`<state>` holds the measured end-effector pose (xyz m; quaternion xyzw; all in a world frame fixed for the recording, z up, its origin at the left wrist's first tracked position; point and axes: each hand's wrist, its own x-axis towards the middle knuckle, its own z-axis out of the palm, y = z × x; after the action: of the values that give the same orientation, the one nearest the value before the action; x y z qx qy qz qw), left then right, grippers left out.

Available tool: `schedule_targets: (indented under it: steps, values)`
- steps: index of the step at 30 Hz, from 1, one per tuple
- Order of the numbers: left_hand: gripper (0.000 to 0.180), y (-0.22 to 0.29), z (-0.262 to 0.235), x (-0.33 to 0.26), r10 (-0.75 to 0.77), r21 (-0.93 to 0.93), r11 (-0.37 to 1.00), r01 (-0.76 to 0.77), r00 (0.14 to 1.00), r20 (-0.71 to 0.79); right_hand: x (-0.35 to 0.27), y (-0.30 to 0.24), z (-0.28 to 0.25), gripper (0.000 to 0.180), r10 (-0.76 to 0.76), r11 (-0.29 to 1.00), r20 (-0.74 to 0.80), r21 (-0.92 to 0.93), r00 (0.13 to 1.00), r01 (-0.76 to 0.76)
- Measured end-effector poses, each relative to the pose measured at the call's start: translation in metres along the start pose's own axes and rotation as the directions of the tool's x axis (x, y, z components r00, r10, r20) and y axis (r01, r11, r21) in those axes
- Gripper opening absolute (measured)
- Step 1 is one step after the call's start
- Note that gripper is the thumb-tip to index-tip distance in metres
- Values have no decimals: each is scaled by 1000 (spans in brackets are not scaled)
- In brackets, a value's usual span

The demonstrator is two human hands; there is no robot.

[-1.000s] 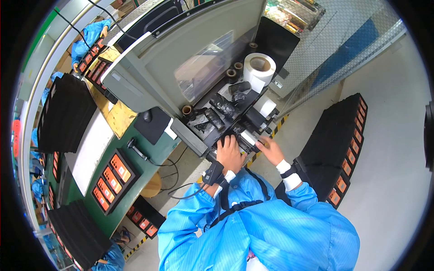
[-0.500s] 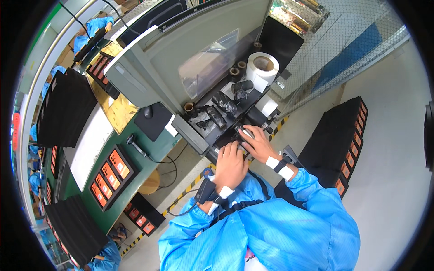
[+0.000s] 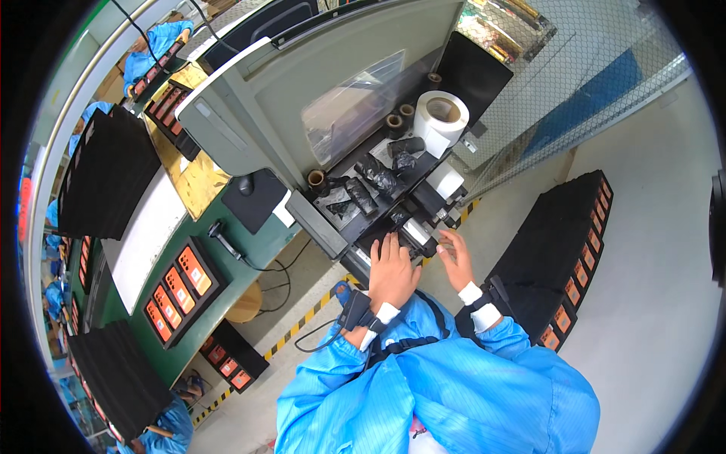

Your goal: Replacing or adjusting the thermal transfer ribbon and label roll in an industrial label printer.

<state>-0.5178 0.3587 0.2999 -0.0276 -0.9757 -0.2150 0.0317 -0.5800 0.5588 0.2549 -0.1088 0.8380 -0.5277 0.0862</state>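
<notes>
In front of me stands a grey label printer [image 3: 318,227] with its cover raised. My left hand [image 3: 393,276] is at the printer's front edge, its fingers stretched out flat against the dark front part. My right hand [image 3: 457,265] is held just right of the printer's front corner, fingers apart, with nothing in it. Between the two hands a white roller-like strip [image 3: 417,231] shows in the mechanism. A small white roll [image 3: 445,180] sits behind it. On the printer's top lie crumpled black ribbon pieces [image 3: 378,175] and a large white label roll [image 3: 437,138].
On the left, a green table [image 3: 249,265] bears a barcode scanner [image 3: 223,240], a mouse pad [image 3: 259,204] and a black tray [image 3: 181,293] of orange-labelled items. Stacked black trays [image 3: 537,242] stand at the right. A mesh partition [image 3: 575,83] is behind. Other people in blue work farther left.
My right hand has come off the printer's mechanism and moved right and toward me, uncovering the white strip. My left hand stays at the front edge, its fingers now straighter.
</notes>
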Motion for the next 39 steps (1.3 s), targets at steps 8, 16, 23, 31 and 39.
schedule_targets:
  steps: [8,16,23,31,39]
  values:
    - [45,14,-28,-2,133,-205,968,-143,989,-63,9,33,5,55,334,390,649,565,683,-727]
    - [48,6,-15,-7,66,-132,989,-65,998,-1,0,23,19,51,301,883,231,299,925,-362]
    - [47,3,-12,-11,81,-146,986,-80,997,3,12,47,12,56,347,203,643,659,683,-724]
    - [47,-1,-14,-5,53,-102,993,-54,999,-10,16,33,5,59,290,257,696,604,657,-754]
    - [23,-25,-33,-40,32,-482,873,-72,995,-91,7,33,20,61,305,804,262,444,915,-395]
